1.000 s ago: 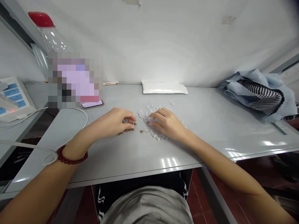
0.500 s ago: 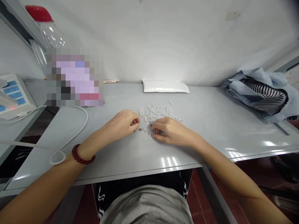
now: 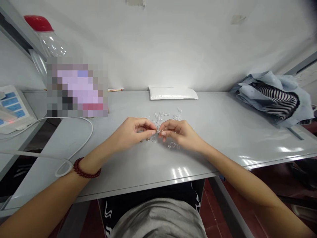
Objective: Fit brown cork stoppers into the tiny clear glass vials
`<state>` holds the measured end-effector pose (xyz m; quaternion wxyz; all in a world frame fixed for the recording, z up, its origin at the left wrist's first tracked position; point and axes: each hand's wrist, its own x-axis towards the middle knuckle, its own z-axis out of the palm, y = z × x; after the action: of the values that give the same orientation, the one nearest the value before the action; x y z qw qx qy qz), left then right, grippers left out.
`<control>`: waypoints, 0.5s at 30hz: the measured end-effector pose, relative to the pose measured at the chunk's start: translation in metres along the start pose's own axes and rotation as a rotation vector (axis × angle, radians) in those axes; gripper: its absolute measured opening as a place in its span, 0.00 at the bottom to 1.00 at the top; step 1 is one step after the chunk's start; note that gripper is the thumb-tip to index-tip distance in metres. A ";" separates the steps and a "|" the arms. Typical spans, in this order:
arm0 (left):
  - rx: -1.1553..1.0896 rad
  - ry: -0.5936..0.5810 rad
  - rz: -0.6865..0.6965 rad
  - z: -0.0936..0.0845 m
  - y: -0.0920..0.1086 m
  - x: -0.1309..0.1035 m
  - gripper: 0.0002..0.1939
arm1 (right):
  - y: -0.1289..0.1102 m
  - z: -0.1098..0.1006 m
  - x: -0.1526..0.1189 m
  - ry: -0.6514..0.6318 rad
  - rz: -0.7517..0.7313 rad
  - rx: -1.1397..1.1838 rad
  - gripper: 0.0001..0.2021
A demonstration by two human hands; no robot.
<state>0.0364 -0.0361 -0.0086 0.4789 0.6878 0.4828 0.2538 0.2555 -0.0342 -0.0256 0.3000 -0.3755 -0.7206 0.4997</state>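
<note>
Over the middle of the grey table, my left hand and my right hand meet nearly fingertip to fingertip. The thumb and forefinger of my right hand pinch a small clear piece. My left hand's fingers are also pinched, touching or almost touching that piece; what they hold is too small to make out. Several small clear pieces lie scattered behind the hands, and a few more sit below my right hand. Beneath my left fingertips is another clear piece with a brown end.
A white padded packet lies against the wall. To the left are a red-capped bottle, a blurred-out object, a power strip and a white cable. Folded blue and striped cloth rests at the right.
My left hand has moved right and its fingertips now meet those of my right hand. My right hand has lifted from the pieces with a small clear piece in its pinch. The view has shifted slightly.
</note>
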 end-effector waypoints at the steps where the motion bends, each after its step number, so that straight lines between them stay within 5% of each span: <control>1: -0.014 -0.005 0.001 0.000 -0.001 0.000 0.09 | 0.000 0.000 0.000 -0.008 0.021 0.065 0.05; 6: -0.060 -0.016 0.030 0.001 -0.002 0.001 0.10 | 0.003 -0.002 0.001 -0.020 0.090 0.163 0.06; 15: -0.081 -0.044 0.020 0.002 -0.006 0.004 0.12 | 0.005 -0.001 0.000 -0.111 -0.009 0.090 0.06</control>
<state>0.0372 -0.0329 -0.0156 0.5143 0.6782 0.4546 0.2625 0.2571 -0.0324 -0.0296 0.2783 -0.3304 -0.7146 0.5502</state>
